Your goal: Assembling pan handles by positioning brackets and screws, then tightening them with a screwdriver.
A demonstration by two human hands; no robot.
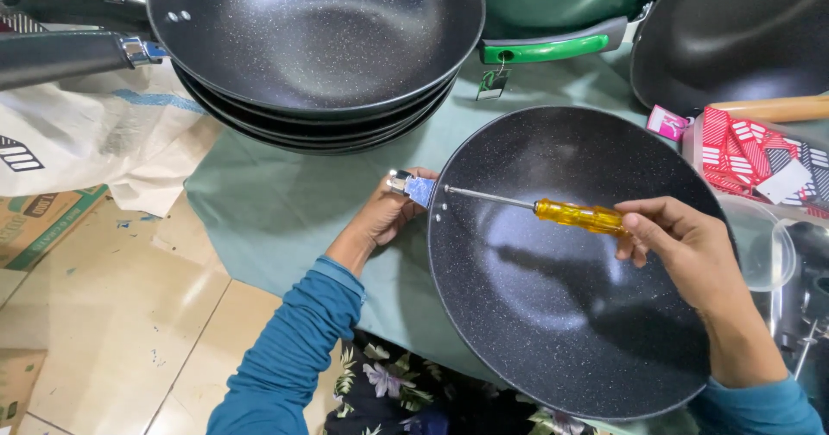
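Note:
A black speckled non-stick pan [570, 314] lies in front of me on a green cloth [276, 202]. My right hand [682, 249] grips the yellow handle of a screwdriver [580, 217], whose metal shaft reaches left across the pan to a screw at its rim. My left hand [387, 213] is outside the rim and holds a blue and silver handle bracket [413, 187] against the pan wall. Both sleeves are teal.
A stack of similar black pans [319, 47] with black handles stands at the back left. A green-handled pan [553, 48] and another dark pan [734, 29] are at the back right. Red patterned boxes [751, 154] sit right. Cardboard and a white sack [95, 133] lie on the tiled floor, left.

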